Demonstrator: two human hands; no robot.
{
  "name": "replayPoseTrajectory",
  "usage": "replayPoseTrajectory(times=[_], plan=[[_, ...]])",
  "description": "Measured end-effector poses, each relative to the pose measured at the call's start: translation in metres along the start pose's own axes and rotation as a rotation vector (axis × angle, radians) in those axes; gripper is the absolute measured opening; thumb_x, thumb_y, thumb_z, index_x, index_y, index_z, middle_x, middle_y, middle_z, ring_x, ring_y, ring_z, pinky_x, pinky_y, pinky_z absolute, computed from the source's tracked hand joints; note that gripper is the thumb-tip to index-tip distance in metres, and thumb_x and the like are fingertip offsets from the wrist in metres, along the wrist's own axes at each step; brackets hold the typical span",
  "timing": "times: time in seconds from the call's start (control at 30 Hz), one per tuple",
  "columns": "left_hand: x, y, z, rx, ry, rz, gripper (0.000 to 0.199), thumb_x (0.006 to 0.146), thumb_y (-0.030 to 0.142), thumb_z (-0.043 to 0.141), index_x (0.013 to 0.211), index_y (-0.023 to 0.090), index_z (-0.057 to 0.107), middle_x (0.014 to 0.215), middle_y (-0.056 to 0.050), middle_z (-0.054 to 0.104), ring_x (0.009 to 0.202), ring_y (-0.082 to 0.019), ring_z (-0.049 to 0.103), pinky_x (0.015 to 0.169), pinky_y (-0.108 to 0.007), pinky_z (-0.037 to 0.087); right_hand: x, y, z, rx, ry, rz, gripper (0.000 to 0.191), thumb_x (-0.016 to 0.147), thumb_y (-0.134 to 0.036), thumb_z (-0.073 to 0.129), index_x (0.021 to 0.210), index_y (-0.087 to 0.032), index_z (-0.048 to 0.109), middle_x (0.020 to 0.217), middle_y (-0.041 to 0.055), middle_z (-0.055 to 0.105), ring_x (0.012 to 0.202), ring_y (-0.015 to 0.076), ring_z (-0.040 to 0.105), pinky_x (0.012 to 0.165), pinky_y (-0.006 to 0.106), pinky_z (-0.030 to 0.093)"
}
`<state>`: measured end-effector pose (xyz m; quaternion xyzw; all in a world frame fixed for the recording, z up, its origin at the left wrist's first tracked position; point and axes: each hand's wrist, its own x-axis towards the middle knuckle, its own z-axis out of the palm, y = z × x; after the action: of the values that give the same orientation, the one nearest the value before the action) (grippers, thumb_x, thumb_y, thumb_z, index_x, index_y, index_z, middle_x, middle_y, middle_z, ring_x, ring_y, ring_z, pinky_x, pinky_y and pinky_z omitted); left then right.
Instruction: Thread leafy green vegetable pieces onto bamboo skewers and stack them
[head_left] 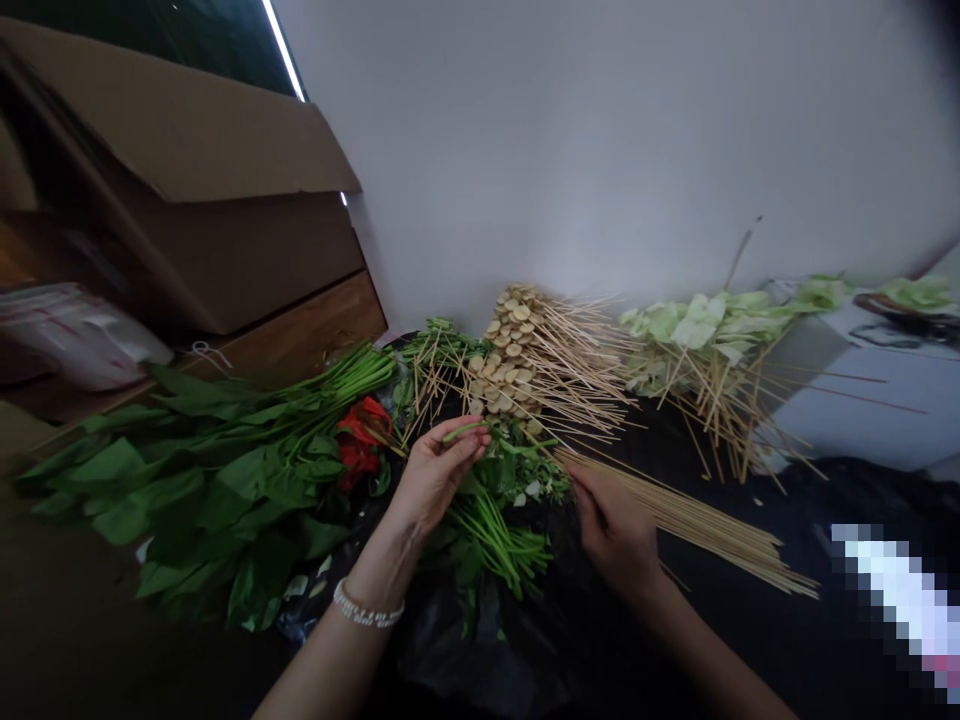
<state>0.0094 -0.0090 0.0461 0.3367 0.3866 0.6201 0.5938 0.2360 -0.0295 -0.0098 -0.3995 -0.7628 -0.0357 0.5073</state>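
Left hand (pixel 433 478): one, palm turned inward, thumb and fingers pinched together on a short green stem (pixel 465 431); white beaded bracelet (pixel 367 608) around the wrist. Right hand (pixel 619 525): one, fingers curled, tips at the left end of a bundle of bare skewers (pixel 720 525); the view is dim here, and whether it grips one cannot be told.

Between and below the hands: a bunch of cut green stems (pixel 510 545), ends pointing near and right, on black plastic sheeting (pixel 480 650). Just beyond it: a heap of small-leaved greens (pixel 525 480) with pale bits among them.

Far side, centre: a stack of round pale slices (pixel 514 335) threaded on skewers, the bare sticks fanning right. Left of the stack: skewered green stems (pixel 442 340).

Left: a large spread of broad-leaved greens (pixel 240 485), stalks toward the far right; a red item (pixel 363 440), apparently a wrapper, beside the stalks.

Far right: pale green leaves (pixel 701 322) on skewers, sticks pointing near.

Far left: an open cardboard box (pixel 255 255), flap raised; a white plastic bag (pixel 79 340) on its near side.

Behind all: a plain pale wall (pixel 600 140).
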Motion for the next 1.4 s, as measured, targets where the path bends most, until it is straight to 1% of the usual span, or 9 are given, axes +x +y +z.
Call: replayPoseTrajectory(times=[0.1, 0.2, 0.27, 0.37, 0.5, 0.63, 0.77, 1.1, 1.4], plan=[[0.001, -0.004, -0.001, 0.089, 0.053, 0.168, 0.020, 0.062, 0.025, 0.084, 0.078, 0.017, 0.074, 0.081, -0.002, 0.072, 0.073, -0.010, 0.063, 0.071, -0.020, 0.050, -0.003, 0.000, 0.001, 0.005, -0.022, -0.020, 0.030, 0.091, -0.013, 0.052, 0.118, -0.019, 0.062, 0.103, 0.0083, 0.073, 0.091, 0.0184, 0.070, 0.079, 0.029, 0.058], [0.000, -0.005, 0.000, 0.222, 0.048, 0.295, 0.014, 0.068, 0.025, 0.080, 0.077, 0.018, 0.072, 0.096, -0.003, 0.072, 0.088, -0.012, 0.064, 0.082, -0.022, 0.047, -0.004, 0.000, 0.002, 0.006, -0.025, -0.046, 0.032, 0.091, -0.012, 0.052, 0.120, -0.019, 0.061, 0.101, 0.0085, 0.073, 0.089, 0.0181, 0.070, 0.077, 0.028, 0.058], [-0.001, -0.006, 0.003, 0.235, 0.038, 0.287, 0.016, 0.071, 0.027, 0.079, 0.082, 0.019, 0.072, 0.092, -0.002, 0.072, 0.087, -0.013, 0.064, 0.082, -0.023, 0.047, -0.004, 0.001, 0.002, 0.014, -0.033, -0.058, 0.034, 0.091, -0.011, 0.052, 0.123, -0.019, 0.060, 0.102, 0.0085, 0.072, 0.089, 0.0180, 0.070, 0.078, 0.028, 0.058], [-0.003, -0.008, 0.007, 0.200, 0.054, 0.216, 0.023, 0.069, 0.031, 0.080, 0.087, 0.019, 0.073, 0.078, -0.001, 0.072, 0.074, -0.012, 0.064, 0.075, -0.023, 0.049, -0.006, 0.001, 0.002, 0.032, -0.050, -0.062, 0.037, 0.091, -0.010, 0.052, 0.126, -0.020, 0.058, 0.102, 0.0085, 0.072, 0.087, 0.0173, 0.070, 0.081, 0.029, 0.058], [-0.003, -0.014, 0.013, 0.149, 0.095, 0.101, 0.031, 0.058, 0.033, 0.086, 0.082, 0.017, 0.076, 0.075, -0.002, 0.073, 0.070, -0.013, 0.064, 0.073, -0.025, 0.050, -0.007, 0.001, 0.001, 0.028, -0.082, -0.057, 0.039, 0.091, -0.010, 0.051, 0.129, -0.021, 0.057, 0.099, 0.0079, 0.072, 0.082, 0.0165, 0.071, 0.075, 0.026, 0.058], [-0.004, -0.014, 0.016, 0.138, 0.082, 0.060, 0.028, 0.056, 0.031, 0.087, 0.079, 0.018, 0.077, 0.072, -0.002, 0.073, 0.067, -0.012, 0.064, 0.072, -0.025, 0.051, -0.007, 0.000, 0.000, 0.013, -0.077, -0.076, 0.040, 0.091, -0.010, 0.051, 0.129, -0.021, 0.057, 0.097, 0.0078, 0.072, 0.079, 0.0164, 0.071, 0.070, 0.025, 0.058], [-0.005, -0.012, 0.017, 0.164, 0.073, 0.079, 0.026, 0.058, 0.032, 0.086, 0.079, 0.018, 0.077, 0.068, -0.002, 0.073, 0.064, -0.013, 0.064, 0.072, -0.026, 0.051, -0.006, 0.000, 0.000, 0.007, -0.079, -0.077, 0.041, 0.091, -0.011, 0.050, 0.130, -0.021, 0.057, 0.097, 0.0076, 0.073, 0.079, 0.0163, 0.071, 0.071, 0.025, 0.058], [-0.003, -0.013, 0.012, 0.212, 0.035, 0.130, 0.021, 0.062, 0.030, 0.084, 0.079, 0.020, 0.078, 0.073, -0.002, 0.074, 0.064, -0.011, 0.063, 0.072, -0.024, 0.051, -0.006, 0.000, 0.000, 0.006, -0.083, -0.081, 0.041, 0.090, -0.009, 0.051, 0.129, -0.021, 0.057, 0.100, 0.0087, 0.072, 0.083, 0.0174, 0.071, 0.076, 0.027, 0.058], [-0.005, -0.005, 0.010, 0.412, 0.020, 0.193, 0.019, 0.066, 0.032, 0.081, 0.079, 0.018, 0.078, 0.080, -0.005, 0.075, 0.072, -0.016, 0.065, 0.073, -0.028, 0.052, -0.008, 0.002, 0.001, 0.003, -0.116, -0.069, 0.040, 0.091, -0.011, 0.048, 0.129, -0.021, 0.058, 0.096, 0.0077, 0.072, 0.079, 0.0164, 0.070, 0.072, 0.025, 0.058]])
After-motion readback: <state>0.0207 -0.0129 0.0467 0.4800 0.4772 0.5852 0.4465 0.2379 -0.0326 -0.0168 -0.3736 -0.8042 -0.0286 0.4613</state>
